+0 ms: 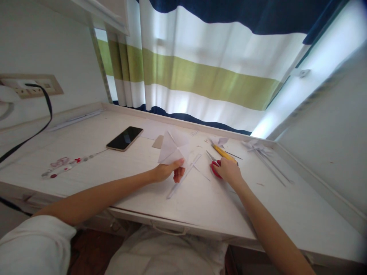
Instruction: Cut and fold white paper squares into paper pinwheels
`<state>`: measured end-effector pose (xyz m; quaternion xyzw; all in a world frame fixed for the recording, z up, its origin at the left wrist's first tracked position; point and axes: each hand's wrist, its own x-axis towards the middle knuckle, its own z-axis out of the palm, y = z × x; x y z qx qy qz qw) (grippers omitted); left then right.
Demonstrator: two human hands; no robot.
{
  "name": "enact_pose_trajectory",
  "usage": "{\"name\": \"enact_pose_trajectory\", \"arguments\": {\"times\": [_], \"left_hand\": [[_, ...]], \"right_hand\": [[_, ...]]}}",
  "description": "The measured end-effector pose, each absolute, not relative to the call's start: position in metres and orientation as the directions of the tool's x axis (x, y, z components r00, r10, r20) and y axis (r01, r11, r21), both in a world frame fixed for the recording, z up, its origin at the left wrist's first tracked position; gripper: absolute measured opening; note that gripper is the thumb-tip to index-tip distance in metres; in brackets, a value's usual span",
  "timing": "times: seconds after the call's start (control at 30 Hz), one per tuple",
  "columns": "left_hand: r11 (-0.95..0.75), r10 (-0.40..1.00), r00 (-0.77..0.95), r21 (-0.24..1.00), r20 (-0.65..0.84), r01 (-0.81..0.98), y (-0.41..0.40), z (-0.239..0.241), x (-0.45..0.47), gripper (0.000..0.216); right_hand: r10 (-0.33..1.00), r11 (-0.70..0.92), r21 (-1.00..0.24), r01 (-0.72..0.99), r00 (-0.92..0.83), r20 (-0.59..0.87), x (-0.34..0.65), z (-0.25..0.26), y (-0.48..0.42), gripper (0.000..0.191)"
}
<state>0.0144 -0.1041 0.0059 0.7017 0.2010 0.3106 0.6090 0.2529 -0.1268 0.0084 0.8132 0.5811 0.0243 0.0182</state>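
Between the thumb and fingers of my left hand [168, 171] is a white square of paper [171, 146] with diagonal creases, held up off the desk. My right hand [231, 171] is closed on the red handles of a pair of scissors [215, 168], whose blades point away to the upper left. Just beyond that hand lies a yellow-handled tool [222, 151], perhaps a utility knife. Narrow folded paper strips [185, 176] rest on the desk between my hands. At the right, a folded paper piece [258, 147] lies with long thin sticks [273, 168].
A phone [125, 138] lies left of the paper, with a beaded string [77, 161] nearer the left edge. Another folded paper [219, 142] sits near the back ledge. A black cable [47, 103] hangs from the wall socket [34, 86]. Paper scraps are scattered on the white desk [137, 183].
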Motion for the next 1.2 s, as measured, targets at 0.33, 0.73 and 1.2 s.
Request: {"name": "enact_pose_trajectory", "arguments": {"times": [0.33,0.73,1.2], "left_hand": [[-0.17,0.612,0.785,0.985,0.096,0.011,-0.104,-0.01,0.02,0.058],[-0.197,0.662,0.746,0.977,0.07,0.083,-0.105,-0.01,0.02,0.056],[-0.017,0.839,0.54,0.987,-0.073,0.159,-0.072,-0.004,0.019,0.054]], "right_hand": [[0.952,-0.299,0.101,0.949,0.303,-0.034,0.259,0.01,-0.124,0.027],[0.954,-0.299,0.096,0.95,0.3,0.002,0.261,0.011,-0.125,0.026],[0.952,-0.283,0.074,0.956,0.271,0.141,0.256,0.011,-0.132,0.027]]}}
